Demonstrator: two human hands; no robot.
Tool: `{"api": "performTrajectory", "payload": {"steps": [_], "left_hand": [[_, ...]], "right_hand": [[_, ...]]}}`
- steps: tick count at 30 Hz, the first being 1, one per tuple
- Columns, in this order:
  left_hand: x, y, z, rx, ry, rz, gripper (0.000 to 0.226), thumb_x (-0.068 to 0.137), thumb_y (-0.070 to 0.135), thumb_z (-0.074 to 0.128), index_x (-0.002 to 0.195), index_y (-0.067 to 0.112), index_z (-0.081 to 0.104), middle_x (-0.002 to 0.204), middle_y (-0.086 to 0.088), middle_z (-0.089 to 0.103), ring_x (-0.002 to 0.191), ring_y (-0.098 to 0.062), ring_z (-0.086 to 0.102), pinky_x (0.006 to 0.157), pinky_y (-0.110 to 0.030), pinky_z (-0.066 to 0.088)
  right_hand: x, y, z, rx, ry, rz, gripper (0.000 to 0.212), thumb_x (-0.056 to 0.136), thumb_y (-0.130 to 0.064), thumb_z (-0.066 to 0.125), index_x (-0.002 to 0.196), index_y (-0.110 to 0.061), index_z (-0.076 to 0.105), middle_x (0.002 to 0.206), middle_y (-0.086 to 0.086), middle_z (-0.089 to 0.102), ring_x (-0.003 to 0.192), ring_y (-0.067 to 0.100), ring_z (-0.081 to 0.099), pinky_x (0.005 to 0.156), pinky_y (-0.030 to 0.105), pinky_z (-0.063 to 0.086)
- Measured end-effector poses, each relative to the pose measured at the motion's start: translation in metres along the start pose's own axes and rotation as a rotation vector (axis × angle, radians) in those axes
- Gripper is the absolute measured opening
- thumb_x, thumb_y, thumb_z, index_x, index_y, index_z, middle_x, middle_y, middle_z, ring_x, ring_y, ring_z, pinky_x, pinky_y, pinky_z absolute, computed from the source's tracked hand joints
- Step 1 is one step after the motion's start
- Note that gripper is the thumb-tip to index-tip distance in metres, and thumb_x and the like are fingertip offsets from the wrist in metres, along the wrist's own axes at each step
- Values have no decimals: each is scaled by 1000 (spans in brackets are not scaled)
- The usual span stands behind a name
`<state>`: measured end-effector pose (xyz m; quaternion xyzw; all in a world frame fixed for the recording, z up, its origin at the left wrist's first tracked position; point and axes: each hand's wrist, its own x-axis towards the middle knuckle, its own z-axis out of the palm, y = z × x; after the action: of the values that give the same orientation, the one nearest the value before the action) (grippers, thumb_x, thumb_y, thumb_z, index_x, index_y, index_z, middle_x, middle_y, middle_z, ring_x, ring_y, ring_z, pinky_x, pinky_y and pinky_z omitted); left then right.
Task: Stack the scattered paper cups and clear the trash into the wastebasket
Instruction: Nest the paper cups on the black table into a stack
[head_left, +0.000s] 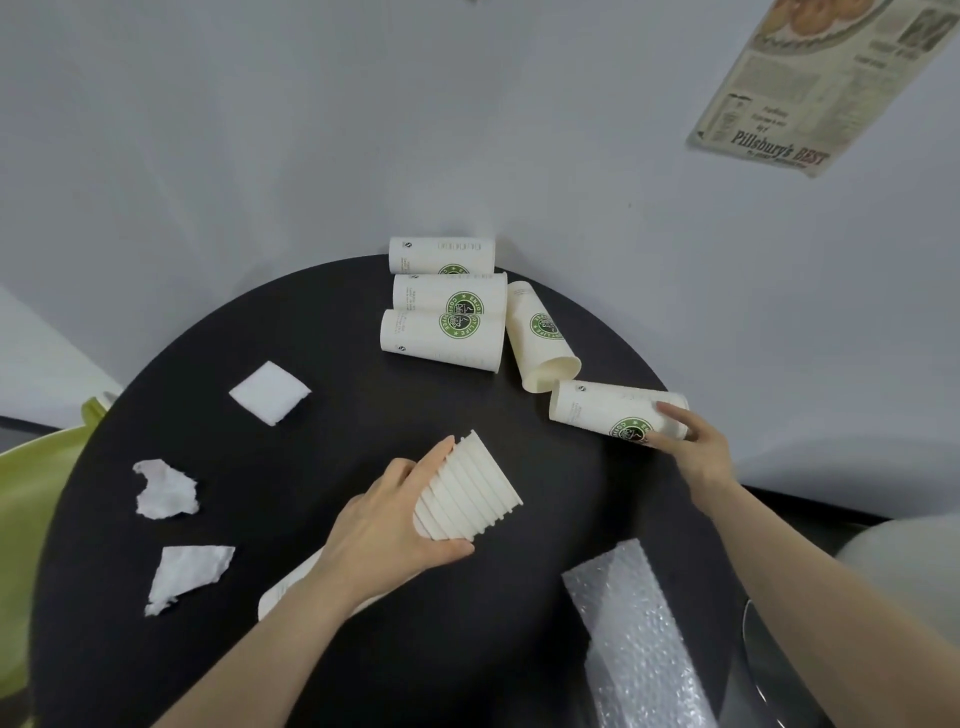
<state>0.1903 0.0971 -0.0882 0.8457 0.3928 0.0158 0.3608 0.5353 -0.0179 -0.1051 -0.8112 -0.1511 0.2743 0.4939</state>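
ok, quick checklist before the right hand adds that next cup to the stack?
1. Left hand has a grip on the nested cup stack: ok.
2. Stack's open end faces the right hand: ok.
3. Right hand has closed on the lying cup: cannot tell, fingers touch its far end only.
4. Path between cup and stack clear over the table: ok.
5. Bubble wrap out of the way: ok, it lies nearer the person.
6. Wastebasket in sight: not ok.
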Motion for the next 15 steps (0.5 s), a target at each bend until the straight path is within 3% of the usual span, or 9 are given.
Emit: {"api": "performTrajectory", "payload": {"steps": [6, 10, 15], "left_hand": [[2, -1, -3, -9, -36, 3, 102, 67, 66, 67, 141, 58, -3, 124, 20, 36, 99, -4, 50, 80, -25, 47], [4, -1, -8, -23, -43, 20, 102, 68, 64, 67, 141, 58, -3, 124, 21, 35, 102, -4, 50, 82, -26, 48], [2, -4, -14, -10, -51, 38, 101, 68, 65, 67, 140, 59, -3, 123, 22, 35, 102, -4, 49, 81, -25, 48]], "right_hand": [[-17, -2, -4, 147, 25, 17, 29, 85, 6, 62, 107, -12, 66, 109, 10, 63, 81, 15, 62, 66, 19, 52], [-32, -11, -11, 177, -48, -28, 27, 86, 5, 62, 104, -15, 65, 104, 2, 66, 85, 14, 63, 63, 17, 54], [-47, -24, -7, 188, -211, -101, 29, 86, 5, 62, 108, -13, 65, 111, -3, 67, 94, 15, 66, 71, 19, 55]]}}
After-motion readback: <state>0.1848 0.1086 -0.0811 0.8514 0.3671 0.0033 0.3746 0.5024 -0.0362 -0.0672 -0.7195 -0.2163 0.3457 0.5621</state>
